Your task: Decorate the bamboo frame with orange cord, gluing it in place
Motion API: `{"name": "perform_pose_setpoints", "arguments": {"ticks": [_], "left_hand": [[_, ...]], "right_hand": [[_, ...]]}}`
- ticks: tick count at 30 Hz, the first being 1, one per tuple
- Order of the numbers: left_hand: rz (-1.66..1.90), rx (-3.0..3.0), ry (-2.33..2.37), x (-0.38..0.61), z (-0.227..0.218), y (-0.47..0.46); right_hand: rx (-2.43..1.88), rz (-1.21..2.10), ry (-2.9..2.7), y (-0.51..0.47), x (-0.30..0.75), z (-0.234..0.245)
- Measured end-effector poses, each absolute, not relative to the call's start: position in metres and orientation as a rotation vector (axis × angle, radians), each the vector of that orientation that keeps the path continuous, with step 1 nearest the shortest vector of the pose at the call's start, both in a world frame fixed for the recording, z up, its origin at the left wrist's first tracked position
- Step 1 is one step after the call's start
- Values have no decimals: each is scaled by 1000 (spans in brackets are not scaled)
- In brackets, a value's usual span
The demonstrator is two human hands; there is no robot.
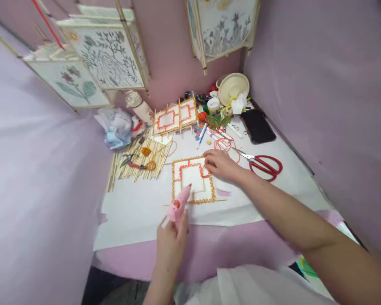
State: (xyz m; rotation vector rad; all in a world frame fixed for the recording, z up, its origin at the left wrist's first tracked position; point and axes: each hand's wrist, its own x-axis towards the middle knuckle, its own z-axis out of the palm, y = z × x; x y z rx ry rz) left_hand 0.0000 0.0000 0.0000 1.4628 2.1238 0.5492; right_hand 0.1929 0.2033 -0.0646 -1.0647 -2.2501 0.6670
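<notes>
1. Left hand point(171, 241) of the person at the table point(127, 220) is closed around a pink glue gun point(179, 205), its dark red tip pointing away over the lower part of a square panel point(193, 178).
2. That panel lies flat near the middle of the white-covered table, just in front of the person. Wavy ochre yarn runs around its outer edge, and red-orange yarn traces part of a smaller square inside.
3. Right hand point(220, 164) rests at the panel's upper right corner, fingers bent down toward the edge; from where I stand, I can't tell whether they pinch something or simply press.
4. To the right of that hand lie red-handled scissors point(266, 166), partly behind the forearm, and beyond them a black phone point(258, 126).
5. Loose red-orange yarn point(222, 144) tangles across some pens just behind the right hand.
6. Over to the left, a spread of thin sticks point(160, 163) carries pliers point(135, 165) and a small coil of ochre yarn point(150, 165).
7. At the back, a yarn-edged double panel point(167, 120) leans near a pale bottle point(141, 108), with painted lanterns point(109, 59) hanging above.
</notes>
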Motion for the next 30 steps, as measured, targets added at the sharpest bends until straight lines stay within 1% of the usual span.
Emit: {"name": "perform_pose_setpoints", "arguments": {"ticks": [4, 7, 12, 17, 20, 22, 25, 27, 30], "left_hand": [[689, 1489, 2419, -39, 1, 4], [630, 1382, 2669, -72, -3, 10], [426, 1312, 2803, -114, -22, 19], [287, 1397, 2855, -122, -31, 17], [355, 1398, 2965, -108, -24, 17], [580, 1585, 2872, -89, -19, 24], [913, 2000, 2345, -51, -20, 46], [928, 2145, 2083, -26, -25, 64], [856, 2238, 1880, 0, -35, 87]], "right_hand": [[-1047, 661, -2249, 202, 195, -63], [-1047, 622, -2212, 200, 196, -61], [-1033, 621, -2191, 188, 197, -46], [-1038, 668, -2243, 163, 199, -31], [-1047, 661, -2280, 147, 201, -31], [-1051, 664, -2290, 139, 201, -35], [-1061, 635, -2300, 133, 199, -42], [-1070, 594, -2314, 132, 199, -46], [-1089, 537, -2333, 133, 199, -49]]}}
